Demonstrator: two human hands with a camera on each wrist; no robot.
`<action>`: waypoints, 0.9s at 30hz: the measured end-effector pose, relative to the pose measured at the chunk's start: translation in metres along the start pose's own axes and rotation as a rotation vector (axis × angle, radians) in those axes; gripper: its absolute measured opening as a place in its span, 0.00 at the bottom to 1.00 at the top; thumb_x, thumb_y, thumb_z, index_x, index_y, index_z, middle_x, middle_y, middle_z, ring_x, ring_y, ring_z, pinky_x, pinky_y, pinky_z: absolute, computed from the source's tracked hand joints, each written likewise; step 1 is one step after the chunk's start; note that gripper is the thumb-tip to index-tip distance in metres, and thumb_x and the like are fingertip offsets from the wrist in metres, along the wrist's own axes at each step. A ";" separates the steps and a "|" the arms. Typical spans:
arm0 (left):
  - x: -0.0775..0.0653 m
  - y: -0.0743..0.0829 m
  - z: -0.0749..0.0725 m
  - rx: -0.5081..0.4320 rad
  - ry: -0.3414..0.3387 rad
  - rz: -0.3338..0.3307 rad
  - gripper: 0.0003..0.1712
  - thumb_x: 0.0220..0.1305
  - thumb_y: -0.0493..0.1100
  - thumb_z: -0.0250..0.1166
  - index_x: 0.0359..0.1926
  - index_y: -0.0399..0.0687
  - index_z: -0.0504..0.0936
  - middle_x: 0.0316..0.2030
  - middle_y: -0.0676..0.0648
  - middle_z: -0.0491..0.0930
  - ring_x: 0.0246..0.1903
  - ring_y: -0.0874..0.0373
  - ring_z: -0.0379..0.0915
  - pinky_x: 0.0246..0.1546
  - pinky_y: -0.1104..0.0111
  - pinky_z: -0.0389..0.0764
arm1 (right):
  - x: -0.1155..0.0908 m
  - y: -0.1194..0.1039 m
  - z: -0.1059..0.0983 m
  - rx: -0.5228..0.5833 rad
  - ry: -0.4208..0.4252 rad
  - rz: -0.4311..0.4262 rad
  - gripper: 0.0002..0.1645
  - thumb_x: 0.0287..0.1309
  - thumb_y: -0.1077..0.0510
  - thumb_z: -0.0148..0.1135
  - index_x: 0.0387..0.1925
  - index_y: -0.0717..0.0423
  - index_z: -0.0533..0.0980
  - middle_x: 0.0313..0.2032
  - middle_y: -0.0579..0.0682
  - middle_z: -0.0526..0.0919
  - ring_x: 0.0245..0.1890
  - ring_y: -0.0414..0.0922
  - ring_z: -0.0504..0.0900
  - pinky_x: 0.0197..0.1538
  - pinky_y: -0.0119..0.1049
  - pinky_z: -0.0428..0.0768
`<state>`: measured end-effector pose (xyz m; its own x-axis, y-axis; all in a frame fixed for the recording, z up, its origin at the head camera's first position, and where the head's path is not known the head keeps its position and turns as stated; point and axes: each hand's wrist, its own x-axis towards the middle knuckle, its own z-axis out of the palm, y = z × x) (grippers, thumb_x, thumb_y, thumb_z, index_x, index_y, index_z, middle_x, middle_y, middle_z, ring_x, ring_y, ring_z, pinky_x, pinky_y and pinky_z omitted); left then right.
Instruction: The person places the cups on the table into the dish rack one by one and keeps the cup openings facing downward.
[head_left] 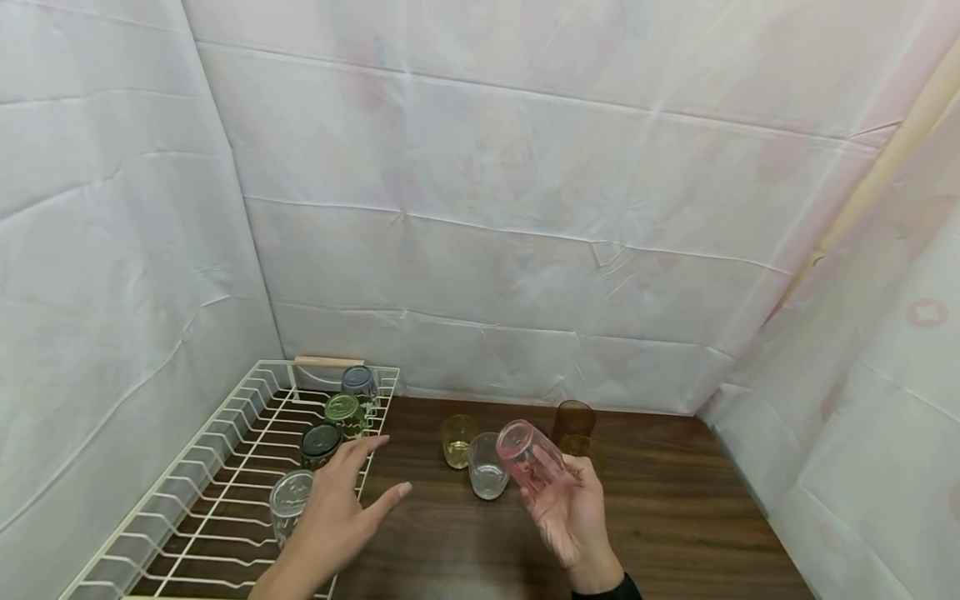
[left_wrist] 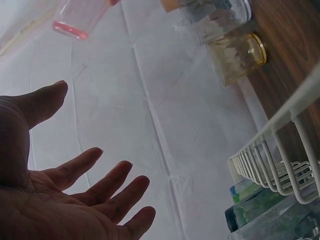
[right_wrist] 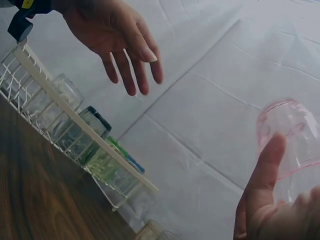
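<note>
Text: none readable | labels, numbers: apparently none (wrist views dim)

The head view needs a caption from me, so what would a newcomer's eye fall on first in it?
Most likely the pink glass, held tilted in the right hand above the brown tabletop, low and just right of centre. Next, perhaps, the white wire rack at lower left, with four glasses in a row along its right side, and the left hand, holding nothing, by that side.
</note>
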<state>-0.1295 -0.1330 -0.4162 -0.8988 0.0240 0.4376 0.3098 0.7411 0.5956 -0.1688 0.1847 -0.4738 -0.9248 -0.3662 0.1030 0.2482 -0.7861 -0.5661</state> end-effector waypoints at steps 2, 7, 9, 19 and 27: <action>0.000 0.000 0.001 0.003 0.004 0.009 0.38 0.58 0.52 0.82 0.67 0.50 0.79 0.62 0.40 0.82 0.63 0.35 0.80 0.61 0.34 0.73 | 0.000 0.001 -0.002 0.054 -0.060 -0.004 0.34 0.81 0.49 0.24 0.60 0.50 0.79 0.55 0.50 0.82 0.56 0.45 0.84 0.51 0.30 0.88; 0.001 -0.001 0.005 0.020 0.016 0.036 0.39 0.56 0.52 0.83 0.67 0.49 0.80 0.62 0.41 0.82 0.62 0.36 0.80 0.60 0.35 0.73 | 0.001 0.002 -0.003 0.124 -0.149 -0.008 0.37 0.79 0.49 0.22 0.67 0.51 0.76 0.60 0.53 0.82 0.61 0.47 0.84 0.52 0.32 0.89; 0.001 -0.001 0.007 0.024 0.022 0.052 0.39 0.56 0.52 0.83 0.67 0.49 0.80 0.62 0.42 0.83 0.62 0.37 0.81 0.60 0.35 0.73 | 0.001 0.003 -0.004 0.142 -0.164 -0.014 0.36 0.80 0.49 0.23 0.66 0.51 0.77 0.61 0.52 0.82 0.61 0.48 0.83 0.53 0.32 0.89; 0.001 0.011 0.016 0.012 0.005 0.078 0.38 0.56 0.52 0.83 0.66 0.50 0.81 0.62 0.44 0.82 0.62 0.40 0.81 0.64 0.35 0.75 | 0.002 0.004 -0.005 0.147 -0.167 -0.016 0.37 0.80 0.49 0.22 0.67 0.52 0.77 0.61 0.53 0.83 0.61 0.48 0.84 0.52 0.32 0.89; 0.009 0.044 0.028 -0.072 -0.139 0.116 0.42 0.58 0.53 0.82 0.72 0.53 0.77 0.67 0.49 0.78 0.66 0.46 0.79 0.66 0.45 0.82 | 0.001 0.007 -0.005 0.141 -0.230 -0.018 0.36 0.80 0.51 0.24 0.71 0.53 0.74 0.61 0.52 0.83 0.63 0.49 0.84 0.54 0.33 0.89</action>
<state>-0.1326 -0.0811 -0.4052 -0.8887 0.2027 0.4114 0.4304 0.6784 0.5955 -0.1700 0.1815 -0.4820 -0.8435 -0.4423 0.3046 0.2847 -0.8493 -0.4446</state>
